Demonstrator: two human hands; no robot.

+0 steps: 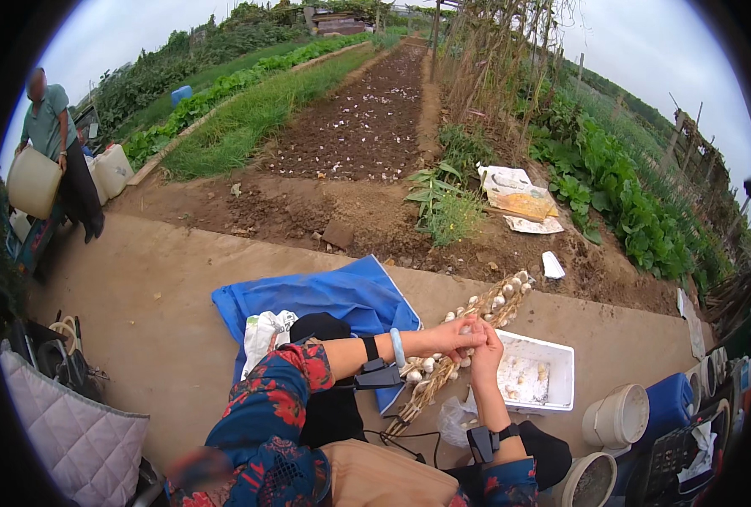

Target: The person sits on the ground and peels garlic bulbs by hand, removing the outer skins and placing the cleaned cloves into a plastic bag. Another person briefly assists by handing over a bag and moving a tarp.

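My left hand (454, 339) and my right hand (488, 355) meet at the fingertips above a long braid of garlic bulbs (427, 371) on the concrete. The fingers look pinched together; whether something small sits between them is hidden. The braid's dried stalks run from near my knees to the edge of the soil. To the right of my right hand stands a white foam box (561, 380) with some loose cloves or bulbs and debris in it. A clear plastic bag (454, 421) lies between the braid and my right forearm. Left of the braid, a blue tarp (324, 291) is spread out.
A white printed sack (267, 333) lies on the tarp. Pale buckets (617, 415) and a blue jug (667, 405) stand at right. A soil bed (362, 120) dotted with white pieces lies ahead. At far left, a person (55, 139) holds a large pale tub (33, 184). A quilted cover (74, 431) is at lower left.
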